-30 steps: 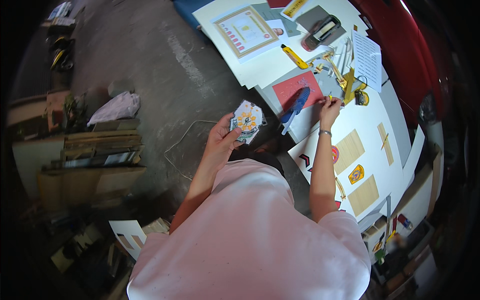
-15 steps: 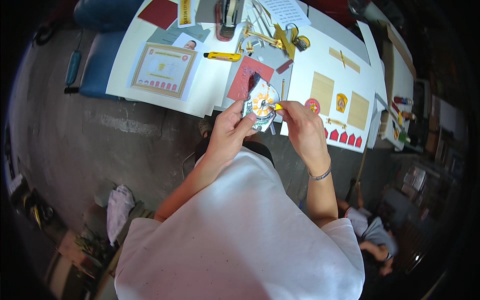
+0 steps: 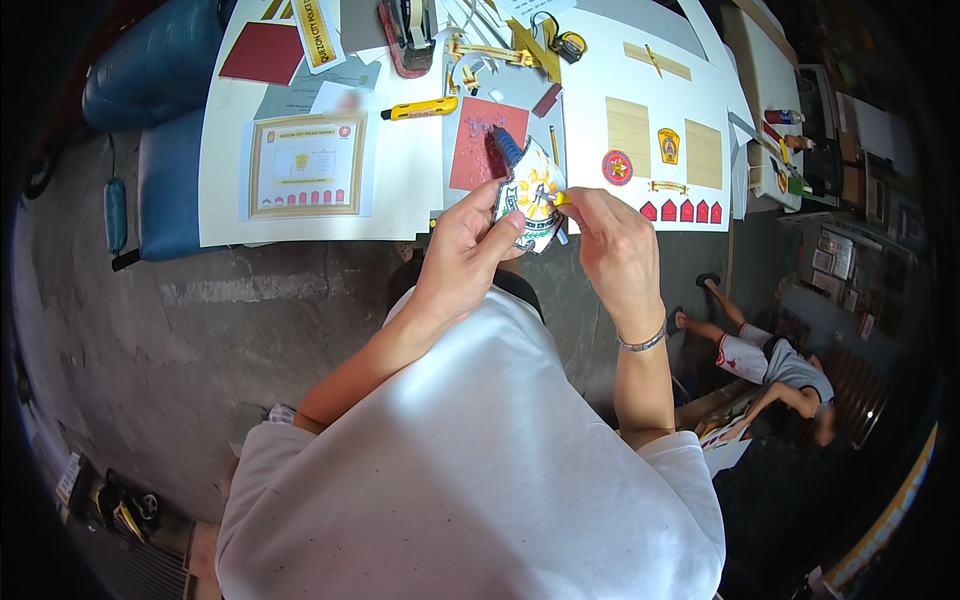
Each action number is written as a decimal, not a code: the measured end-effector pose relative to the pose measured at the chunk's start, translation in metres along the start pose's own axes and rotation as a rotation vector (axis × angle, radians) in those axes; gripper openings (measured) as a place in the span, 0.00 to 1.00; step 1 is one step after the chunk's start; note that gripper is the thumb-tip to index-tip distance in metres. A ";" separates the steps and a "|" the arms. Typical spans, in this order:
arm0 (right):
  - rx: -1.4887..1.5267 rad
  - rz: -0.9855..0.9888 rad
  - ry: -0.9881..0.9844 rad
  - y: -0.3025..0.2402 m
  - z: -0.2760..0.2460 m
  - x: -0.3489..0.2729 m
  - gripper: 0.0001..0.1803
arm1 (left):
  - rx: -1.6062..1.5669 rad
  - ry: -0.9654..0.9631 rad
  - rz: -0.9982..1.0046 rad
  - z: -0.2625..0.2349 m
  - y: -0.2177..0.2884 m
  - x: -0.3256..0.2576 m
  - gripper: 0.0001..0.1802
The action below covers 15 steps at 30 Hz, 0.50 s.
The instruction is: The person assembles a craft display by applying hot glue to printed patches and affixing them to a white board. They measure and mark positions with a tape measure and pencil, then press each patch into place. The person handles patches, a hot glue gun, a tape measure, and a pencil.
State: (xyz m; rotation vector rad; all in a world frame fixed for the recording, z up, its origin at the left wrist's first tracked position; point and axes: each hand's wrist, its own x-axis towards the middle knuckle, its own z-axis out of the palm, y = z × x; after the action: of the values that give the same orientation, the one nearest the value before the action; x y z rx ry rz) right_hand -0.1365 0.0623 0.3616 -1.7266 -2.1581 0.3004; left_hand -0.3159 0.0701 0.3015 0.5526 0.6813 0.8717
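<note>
View sits closer than before, same grip; my left hand [image 3: 468, 240] clamped on flat paper badge cutout [image 3: 530, 197]; right hand [image 3: 612, 238] pinching thin yellow piece [image 3: 561, 198] at its edge; white table [image 3: 400, 190] beyond.

Left hand [image 3: 468, 240] raised, fingers curled in grip; right hand [image 3: 615, 240] alongside, fingertips pinched.

Cut-out badge [image 3: 533, 200] held between left hand [image 3: 470, 245] and right hand [image 3: 615, 240] at near edge of white board [image 3: 400, 200]; certificate sheet [image 3: 305, 165] to its left, utility knife [image 3: 420, 108] behind, emblem cut-outs [image 3: 660, 150] to right, tape dispenser [image 3: 405, 30] farther back.
</note>
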 end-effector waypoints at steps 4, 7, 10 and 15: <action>-0.012 0.021 0.002 -0.008 0.002 -0.002 0.11 | 0.016 -0.020 0.002 -0.005 0.005 -0.003 0.17; -0.014 0.009 0.013 -0.013 0.003 -0.001 0.11 | -0.001 -0.031 0.008 -0.008 0.007 -0.005 0.17; -0.025 0.007 0.009 -0.019 0.002 -0.001 0.10 | -0.013 -0.044 0.007 -0.011 0.008 -0.007 0.17; -0.025 0.012 0.003 -0.028 -0.001 -0.005 0.09 | -0.063 -0.047 -0.006 -0.014 0.009 -0.016 0.18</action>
State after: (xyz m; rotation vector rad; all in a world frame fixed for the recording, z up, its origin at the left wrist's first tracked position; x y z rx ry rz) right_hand -0.1607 0.0510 0.3723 -1.7527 -2.1591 0.2753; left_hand -0.3379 0.0636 0.3030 0.5132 0.6109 0.8695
